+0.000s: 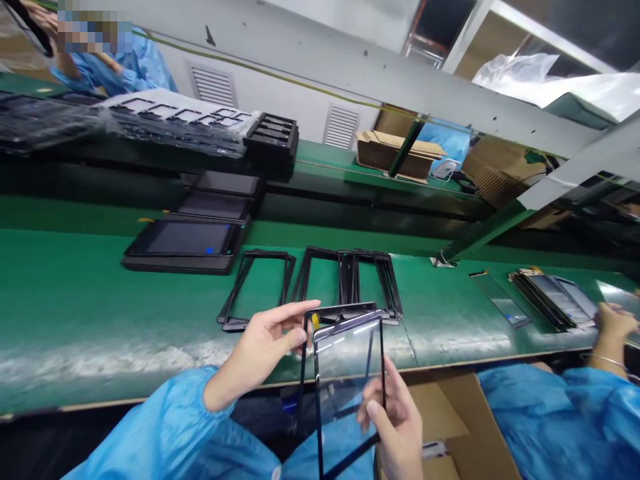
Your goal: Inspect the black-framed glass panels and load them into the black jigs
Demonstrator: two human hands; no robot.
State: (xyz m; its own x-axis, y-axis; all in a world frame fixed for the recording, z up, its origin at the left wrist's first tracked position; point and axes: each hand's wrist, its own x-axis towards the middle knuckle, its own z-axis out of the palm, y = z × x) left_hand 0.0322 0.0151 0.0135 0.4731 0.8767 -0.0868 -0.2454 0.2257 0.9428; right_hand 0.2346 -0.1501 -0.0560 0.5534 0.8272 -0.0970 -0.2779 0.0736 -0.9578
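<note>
My left hand (273, 350) is closed on the upper left corner of a thin black tablet frame (303, 367), above my lap at the bench's front edge. In front of that frame, my right hand (395, 420) grips a clear glass touch panel (345, 373) with a black border by its right edge. The panel overlaps the frame; whether they touch I cannot tell. A small orange flex tab (315, 321) shows near their upper left corners. Just beyond my hands, loose black frames (260, 255) and a further pile of overlapping frames (350, 287) lie on the green bench (150, 320).
Stacked black trays with screens (187, 238) stand at the left. A shelf carries plastic-wrapped parts (175, 120) and a cardboard divider box (395, 157). To the right, a co-worker's hand (615, 323) is beside stacked panels (550, 297). An open carton (480, 420) sits below the bench edge.
</note>
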